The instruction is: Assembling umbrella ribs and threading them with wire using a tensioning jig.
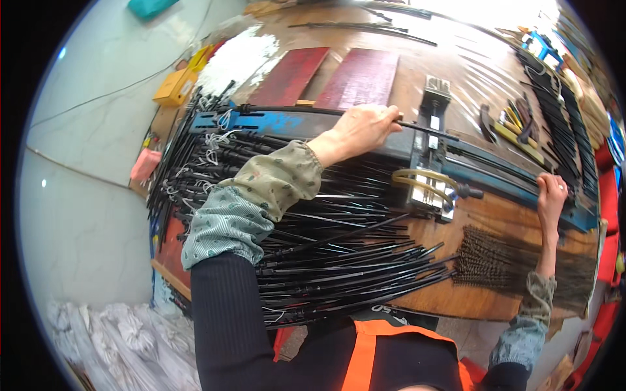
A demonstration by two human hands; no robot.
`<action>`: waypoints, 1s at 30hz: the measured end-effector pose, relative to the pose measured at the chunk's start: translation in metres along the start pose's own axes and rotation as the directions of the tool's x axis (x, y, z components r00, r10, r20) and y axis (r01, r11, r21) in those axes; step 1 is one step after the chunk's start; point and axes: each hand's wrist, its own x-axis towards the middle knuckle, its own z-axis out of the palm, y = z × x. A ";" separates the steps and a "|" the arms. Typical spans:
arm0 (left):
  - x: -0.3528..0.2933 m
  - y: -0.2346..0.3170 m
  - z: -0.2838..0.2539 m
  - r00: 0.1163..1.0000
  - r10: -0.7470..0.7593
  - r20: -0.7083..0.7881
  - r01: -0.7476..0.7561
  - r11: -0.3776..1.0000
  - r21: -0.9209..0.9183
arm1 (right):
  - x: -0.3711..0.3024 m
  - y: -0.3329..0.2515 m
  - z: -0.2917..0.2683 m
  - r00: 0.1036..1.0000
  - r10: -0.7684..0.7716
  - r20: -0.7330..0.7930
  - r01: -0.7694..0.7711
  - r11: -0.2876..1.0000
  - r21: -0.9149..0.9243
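Observation:
My left hand [364, 132] is closed around a thin black rod [427, 131] that lies lengthwise over a blue metal rail [287, 122]. One end of the rod reaches into a metal clamp block [435, 91] on the rail. Over at the rail's right end, my right hand [553, 194] has its fingers pinched together; whatever is between them is too small to make out. Thin dark rods [502, 168] run along the rail between the block and that hand. A curved yellowish hose [420, 177] loops beside the lower metal block [435, 192].
Many black rods with white cords [345, 267] cover the near left of the wooden table. Brown coil-like strands [492, 257] lie near right. Two dark red boards [358, 78], a white heap [238, 62], a yellow box [175, 87] and hand tools [518, 127] sit beyond the rail.

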 end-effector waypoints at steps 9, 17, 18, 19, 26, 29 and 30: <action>0.001 -0.004 0.020 0.998 0.030 -0.049 -0.033 0.997 -0.076 | -0.005 0.000 0.021 0.997 0.029 -0.067 -0.025 0.998 0.064; 0.001 0.002 0.012 0.994 -0.104 -0.013 0.102 0.991 -0.089 | -0.011 0.000 0.024 0.993 0.085 -0.080 -0.081 0.995 0.050; 0.004 0.001 0.009 0.988 -0.130 0.077 0.136 0.988 -0.067 | -0.011 0.000 0.025 0.993 0.087 -0.084 -0.084 0.995 0.047; 0.006 0.000 0.005 0.988 -0.132 0.078 0.137 0.988 -0.070 | -0.011 0.000 0.024 0.993 0.087 -0.081 -0.084 0.995 0.046; 0.001 -0.003 0.017 1.000 0.030 0.007 -0.029 0.995 -0.097 | -0.011 -0.002 0.020 0.991 0.106 -0.082 -0.101 0.993 0.058; 0.006 -0.003 0.022 0.995 0.066 -0.073 -0.077 0.984 -0.160 | -0.011 -0.008 0.008 0.992 0.109 -0.066 -0.107 0.994 0.026; 0.008 -0.003 0.022 0.995 0.076 -0.070 -0.087 0.982 -0.168 | -0.012 -0.013 0.004 0.993 0.101 -0.063 -0.101 0.995 0.001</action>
